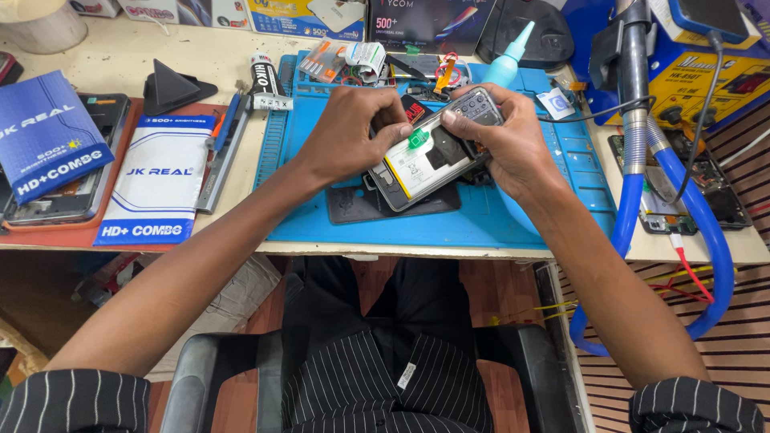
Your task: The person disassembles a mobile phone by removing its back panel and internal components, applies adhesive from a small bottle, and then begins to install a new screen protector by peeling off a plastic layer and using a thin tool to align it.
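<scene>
Both hands grip the opened grey smartphone with its white battery point(429, 164) above the blue silicone mat point(513, 216): left hand point(345, 132) fingers closed on its near edge, right hand point(505, 136) clasping the camera end. Best kept steady, thumb pressure gentle near the small green tab point(417, 138).

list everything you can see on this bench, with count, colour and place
opened phone: 1, white battery showing, grey camera end, held over the mat
green tab: 1, on the phone's inside, at the left hand's fingertips
work mat: 1, blue, bench centre
dark panel: 1, on the mat under the phone
squeeze bottle: 1, pale blue, back of the mat
flat packets: 2, blue and white, bench left
black triangular piece: 1, back left
hoses: 2, blue, right edge
left hand: 1, gripping the phone's left side
right hand: 1, gripping the camera end
</scene>
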